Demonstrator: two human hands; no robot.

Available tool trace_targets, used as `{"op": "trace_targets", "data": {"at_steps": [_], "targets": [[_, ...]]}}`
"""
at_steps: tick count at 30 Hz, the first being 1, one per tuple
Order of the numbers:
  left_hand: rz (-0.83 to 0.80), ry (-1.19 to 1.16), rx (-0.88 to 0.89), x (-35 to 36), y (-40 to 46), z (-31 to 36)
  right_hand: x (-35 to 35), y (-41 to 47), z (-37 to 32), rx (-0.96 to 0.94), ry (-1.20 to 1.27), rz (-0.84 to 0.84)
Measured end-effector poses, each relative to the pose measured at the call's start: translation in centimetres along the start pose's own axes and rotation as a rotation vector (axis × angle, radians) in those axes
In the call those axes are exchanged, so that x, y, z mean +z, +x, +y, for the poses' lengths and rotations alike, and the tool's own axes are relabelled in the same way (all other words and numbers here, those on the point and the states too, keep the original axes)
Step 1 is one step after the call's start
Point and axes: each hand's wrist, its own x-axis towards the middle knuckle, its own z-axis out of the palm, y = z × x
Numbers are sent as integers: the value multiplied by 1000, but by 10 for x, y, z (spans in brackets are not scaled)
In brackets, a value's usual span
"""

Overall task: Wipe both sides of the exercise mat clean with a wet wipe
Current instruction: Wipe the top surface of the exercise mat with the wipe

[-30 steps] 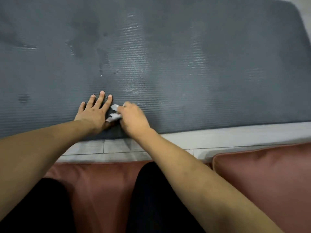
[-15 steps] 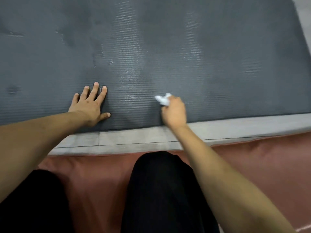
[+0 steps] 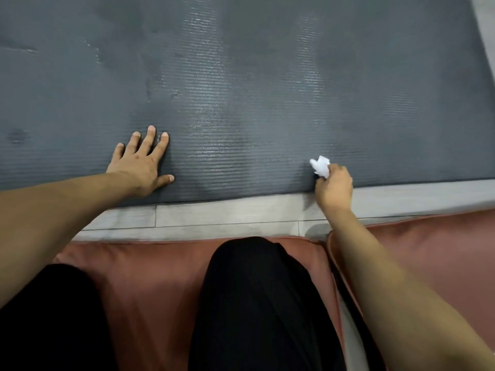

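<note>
Two hands share the work here: my left hand (image 3: 139, 167) lies flat on the exercise mat (image 3: 267, 84), fingers spread and straight, pinning it near the 9 o'clock side, while my right hand (image 3: 334, 187) curls around a crumpled wet wipe (image 3: 321, 166) at the mat's near edge, toward 3 o'clock. The mat lies spread on the floor (image 3: 227, 215), with damp sheen across its middle. To wipe well, I judge I should press the wipe flatter, overlap each pass along the ribbing, and hold the left palm firm so the mat cannot creep.
</note>
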Motion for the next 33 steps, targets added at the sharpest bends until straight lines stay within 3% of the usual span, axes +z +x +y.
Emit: {"op": "trace_targets", "data": {"at_steps": [2,5,8,10,12,15,18,20,22,24,27,29,31,33], "targets": [[-4,2,-2,1,0,0,14,-23,-32,-50,110,-48],[-8,3,-6,0,-1,0,46,-66,-107,-409,133,-309],[4,14,-9,1,0,-1,55,-91,-173,-795,8,-599],[9,19,-13,2,-1,-1,54,-87,-181,-966,-49,-619],[-1,26,-9,2,0,-1,48,-76,-154,-994,20,-560],[-11,29,-7,1,-1,0,27,-35,-72,-771,56,-332],[2,31,-7,3,-1,0,-1,11,14,-205,29,-36],[4,28,-1,3,-1,0,-5,18,31,214,77,120],[10,35,-1,5,-2,1,11,8,1,304,148,180],[18,39,-4,5,-2,2,35,-9,-57,98,220,149],[14,8,0,3,-4,2,72,-56,-151,-530,228,-115],[34,-8,4,3,-7,2,80,-81,-189,-948,103,-274],[78,13,9,1,-11,2,83,-70,-194,-1248,-13,-273],[122,35,22,-2,-14,1,81,-36,-186,-1386,-70,-183]]}}
